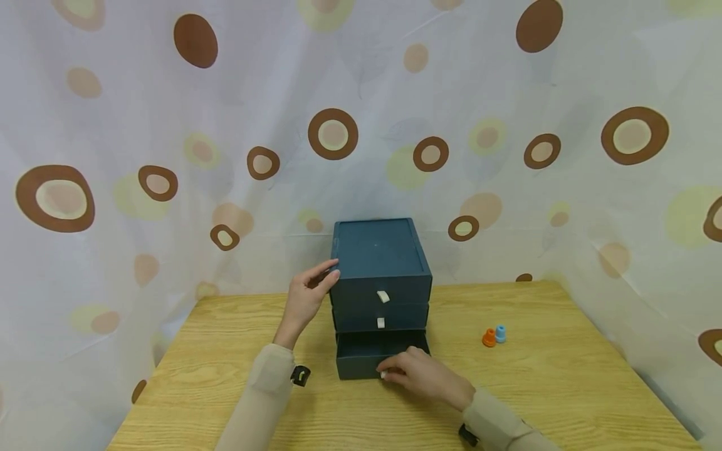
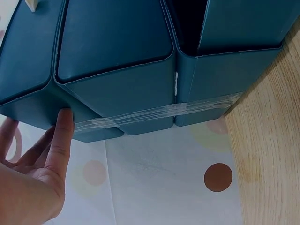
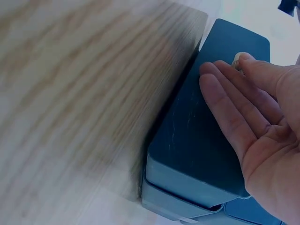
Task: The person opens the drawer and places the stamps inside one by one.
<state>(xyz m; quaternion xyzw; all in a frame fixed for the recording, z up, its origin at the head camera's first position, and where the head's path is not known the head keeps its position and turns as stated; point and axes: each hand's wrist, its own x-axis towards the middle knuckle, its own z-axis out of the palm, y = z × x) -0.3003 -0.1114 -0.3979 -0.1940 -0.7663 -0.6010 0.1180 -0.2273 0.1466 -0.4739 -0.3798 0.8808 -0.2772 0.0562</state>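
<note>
A dark blue drawer cabinet point(image 1: 378, 247) stands at the middle of the table, its bottom drawer point(image 1: 356, 368) pulled out. My left hand point(image 1: 304, 300) touches the cabinet's upper left side with fairly straight fingers; in the left wrist view the hand point(image 2: 40, 173) has a fingertip on the side wall. At the front, my right hand point(image 1: 420, 374) pinches the white pull tab point(image 1: 383, 374) of the bottom drawer. The right wrist view shows that tab point(image 3: 237, 61) between thumb and fingers, the hand point(image 3: 267, 112) lying along the drawer front.
Two small cone-like pieces, an orange one point(image 1: 489, 338) and a blue one point(image 1: 500, 333), stand to the right of the cabinet. The upper drawers are closed, with white tabs. Clear tape point(image 2: 159, 112) runs along the cabinet's side. A patterned curtain point(image 1: 361, 75) hangs behind the wooden table point(image 1: 225, 351).
</note>
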